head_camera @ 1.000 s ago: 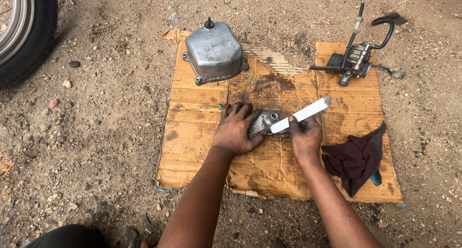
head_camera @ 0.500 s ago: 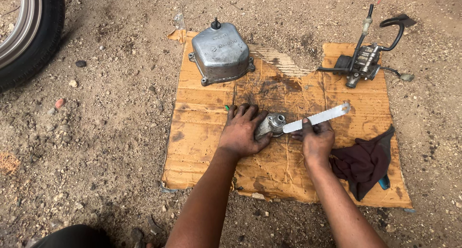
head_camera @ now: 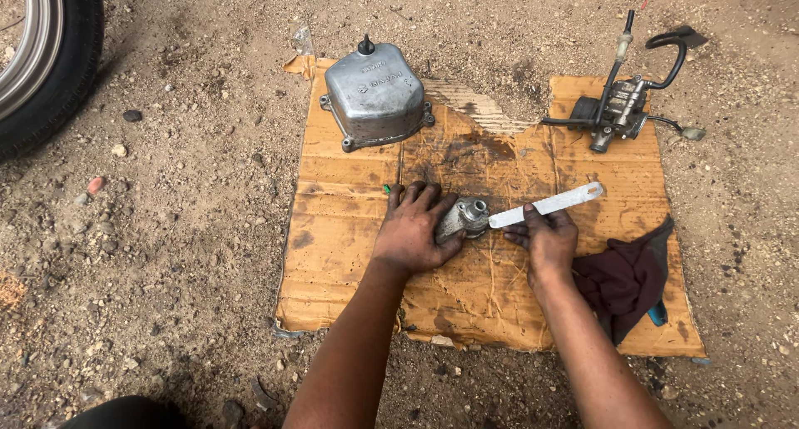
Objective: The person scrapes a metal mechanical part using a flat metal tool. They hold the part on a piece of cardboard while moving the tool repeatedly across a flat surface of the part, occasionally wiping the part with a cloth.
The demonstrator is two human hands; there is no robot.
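My left hand [head_camera: 414, 227] presses down on a small grey metal engine part [head_camera: 464, 217] lying on the oil-stained cardboard sheet [head_camera: 349, 254]. My right hand [head_camera: 543, 236] grips the handle of a flat silver wrench [head_camera: 558, 203], whose near end meets the metal part. The wrench slants up to the right. Both forearms reach in from the bottom edge of the view.
A grey metal engine cover [head_camera: 374, 95] sits at the cardboard's far left. A carburettor-like assembly with black hoses [head_camera: 622, 106] rests at the far right. A dark rag [head_camera: 626, 276] lies by my right wrist. A tyre [head_camera: 50, 54] stands at upper left on gravelly ground.
My right hand and the wrench have swung a little clockwise, the handle dropping lower. My left hand stays on the metal part. The view has shifted slightly.
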